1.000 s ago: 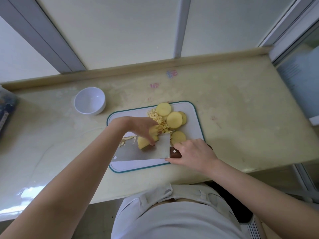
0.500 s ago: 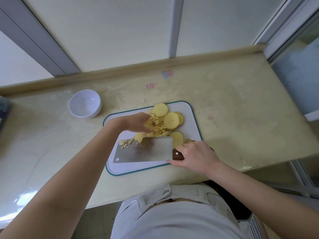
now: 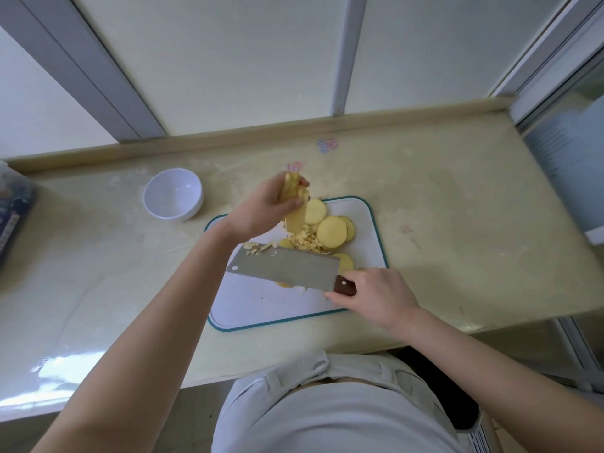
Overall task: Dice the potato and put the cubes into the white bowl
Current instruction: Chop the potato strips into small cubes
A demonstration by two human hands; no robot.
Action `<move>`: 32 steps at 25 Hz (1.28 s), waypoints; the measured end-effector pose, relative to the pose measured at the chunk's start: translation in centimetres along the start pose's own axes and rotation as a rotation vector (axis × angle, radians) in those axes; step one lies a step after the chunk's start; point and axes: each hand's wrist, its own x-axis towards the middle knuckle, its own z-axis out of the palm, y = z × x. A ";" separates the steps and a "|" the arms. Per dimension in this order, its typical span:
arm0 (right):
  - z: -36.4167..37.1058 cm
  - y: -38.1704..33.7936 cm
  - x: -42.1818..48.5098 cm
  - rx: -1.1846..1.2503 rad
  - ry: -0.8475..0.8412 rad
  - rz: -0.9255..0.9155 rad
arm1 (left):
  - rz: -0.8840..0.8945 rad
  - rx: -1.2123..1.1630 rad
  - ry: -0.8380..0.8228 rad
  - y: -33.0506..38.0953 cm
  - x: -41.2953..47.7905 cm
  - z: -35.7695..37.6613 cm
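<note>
My left hand (image 3: pixel 261 209) is raised above the far left part of the white cutting board (image 3: pixel 271 308) and grips a stack of yellow potato slices (image 3: pixel 294 204). Round potato slices (image 3: pixel 331 232) and a heap of small potato bits (image 3: pixel 305 241) lie on the board's far side. My right hand (image 3: pixel 376 295) holds the cleaver (image 3: pixel 287 268) by its dark wooden handle, the blade lying across the board with a few bits on it. The white bowl (image 3: pixel 173 194) stands empty on the counter left of the board.
The pale counter (image 3: pixel 457 223) ends at a raised back ledge under the window frames. A dark patterned object (image 3: pixel 13 214) sits at the far left edge. The counter's front edge runs close to my body.
My left hand has lifted off the board with a stack of potato slices and risen toward the far side. The cleaver has tilted slightly and stays over the board.
</note>
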 end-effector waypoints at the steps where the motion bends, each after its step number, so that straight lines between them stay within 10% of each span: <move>1: 0.0 -0.1 0.1 0.062 -0.014 0.046 | 0.030 -0.053 0.028 0.6 -0.4 -0.1; 9: 0.6 -0.8 1.0 0.603 0.003 0.326 | 0.050 -0.155 -0.022 1.9 -4.0 -0.3; 15: 0.5 -1.0 1.8 0.741 0.052 0.409 | -0.371 0.249 0.133 -4.3 -4.9 0.9; 21: 0.9 -1.5 1.7 0.730 0.070 0.396 | -0.753 0.134 0.381 -8.4 -4.6 4.5; 32: 1.0 -1.4 1.6 0.763 0.089 0.375 | -0.728 0.662 0.265 -7.6 -3.6 11.3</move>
